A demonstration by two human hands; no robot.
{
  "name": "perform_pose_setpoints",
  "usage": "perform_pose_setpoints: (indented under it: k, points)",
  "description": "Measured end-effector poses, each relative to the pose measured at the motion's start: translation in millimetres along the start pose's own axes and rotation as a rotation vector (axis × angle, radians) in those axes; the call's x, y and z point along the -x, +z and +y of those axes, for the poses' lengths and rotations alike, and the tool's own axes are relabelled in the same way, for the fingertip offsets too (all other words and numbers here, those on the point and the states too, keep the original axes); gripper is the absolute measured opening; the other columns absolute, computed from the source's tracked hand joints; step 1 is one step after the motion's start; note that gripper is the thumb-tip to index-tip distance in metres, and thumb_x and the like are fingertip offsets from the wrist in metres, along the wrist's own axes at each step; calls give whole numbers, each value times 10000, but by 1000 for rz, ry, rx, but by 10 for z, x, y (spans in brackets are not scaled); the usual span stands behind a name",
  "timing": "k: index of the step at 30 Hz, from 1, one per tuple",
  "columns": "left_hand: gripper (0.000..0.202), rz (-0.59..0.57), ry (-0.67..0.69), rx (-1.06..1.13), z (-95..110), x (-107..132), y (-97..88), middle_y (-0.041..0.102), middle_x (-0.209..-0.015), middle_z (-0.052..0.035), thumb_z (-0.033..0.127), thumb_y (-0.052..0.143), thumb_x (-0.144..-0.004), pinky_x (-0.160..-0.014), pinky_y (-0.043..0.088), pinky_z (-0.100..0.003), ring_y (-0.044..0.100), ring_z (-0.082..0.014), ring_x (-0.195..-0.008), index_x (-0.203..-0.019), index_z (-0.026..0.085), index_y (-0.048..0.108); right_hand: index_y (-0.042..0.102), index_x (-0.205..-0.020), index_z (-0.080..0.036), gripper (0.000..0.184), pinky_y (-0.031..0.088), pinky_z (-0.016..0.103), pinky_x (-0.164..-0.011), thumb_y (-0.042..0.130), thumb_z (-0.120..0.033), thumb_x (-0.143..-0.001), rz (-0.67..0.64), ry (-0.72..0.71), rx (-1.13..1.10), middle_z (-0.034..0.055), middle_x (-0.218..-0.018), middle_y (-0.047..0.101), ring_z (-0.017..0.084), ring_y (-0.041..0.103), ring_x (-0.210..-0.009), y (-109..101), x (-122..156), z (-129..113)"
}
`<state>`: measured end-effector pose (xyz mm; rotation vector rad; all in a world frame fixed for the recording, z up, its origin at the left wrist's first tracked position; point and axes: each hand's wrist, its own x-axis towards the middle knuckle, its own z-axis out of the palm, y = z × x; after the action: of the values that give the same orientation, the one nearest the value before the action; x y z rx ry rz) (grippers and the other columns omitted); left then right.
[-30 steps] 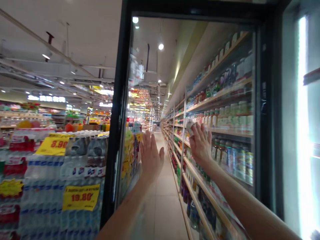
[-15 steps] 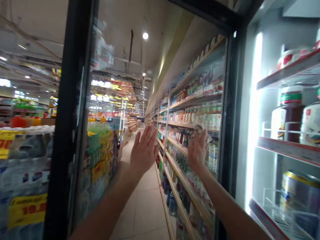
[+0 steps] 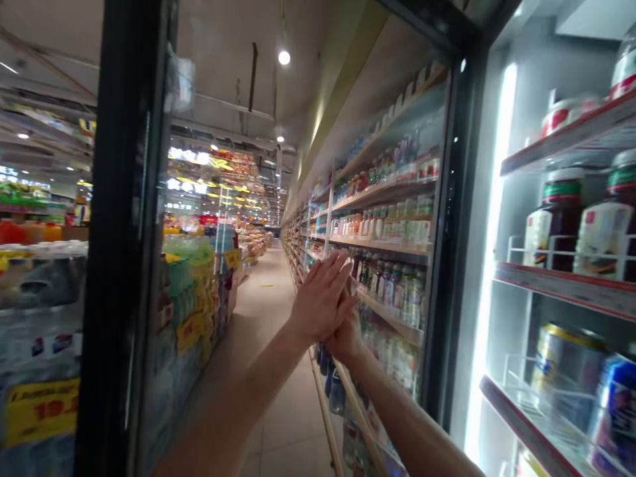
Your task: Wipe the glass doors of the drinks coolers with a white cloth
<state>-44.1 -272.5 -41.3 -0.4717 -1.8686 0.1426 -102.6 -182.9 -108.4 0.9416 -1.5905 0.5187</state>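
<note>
A tall glass door (image 3: 223,99) with a black frame stands open before me. My left hand (image 3: 320,298) is near the middle of the pane, its fingers stretched out together and its palm facing away. It overlaps my right hand (image 3: 345,334), which lies behind and just to its right. A small pale edge of a crumpled cloth (image 3: 352,268) shows by the fingertips, under my right hand. Most of that cloth and the right fingers are hidden. Whether the hands touch each other firmly cannot be made out.
Right of the door, lit fridge shelves (image 3: 561,288) hold dark bottles (image 3: 564,212) and drink cans (image 3: 561,358). Through the glass appear shelves of drinks (image 3: 377,228) and a tiled aisle floor (image 3: 278,384). The door's black left frame (image 3: 119,232) borders stacked bottle packs (image 3: 44,331).
My right hand, earlier apart on the right with the crumpled cloth under it, has moved left to meet my left hand. The left hand shifted slightly right. The view turned a little right.
</note>
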Motion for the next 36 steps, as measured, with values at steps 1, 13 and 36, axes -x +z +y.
perform_pose_setpoints:
  k: [1,13,36]
  points:
    - [535,-8,-10,-7,29,-9,20,397,-1436,-116,449,343,-910,-1124,231,-419,259,-218,-1380,-1335,131,407,464,-1292,-193,446,354,504,-1059,333,-235,-867,82,44,-60,125,-1470,341,269,294,-1373,-25,47,35]
    - [415,223,-69,-225,-213,83,-304,329,-1478,-94,196,394,-898,-1138,235,-459,125,-234,-1410,-1310,189,445,242,-1426,-192,534,300,593,-1052,325,-206,-899,452,242,-87,177,-1460,333,271,295,-1373,13,216,281]
    - [367,32,87,-326,-259,199,-517,385,-1449,-67,269,428,-905,-1093,342,-434,192,-266,-1397,-1256,192,505,162,-1456,-265,652,281,525,-1102,384,-121,-860,264,43,-36,93,-1494,307,235,259,-1392,-6,149,-70]
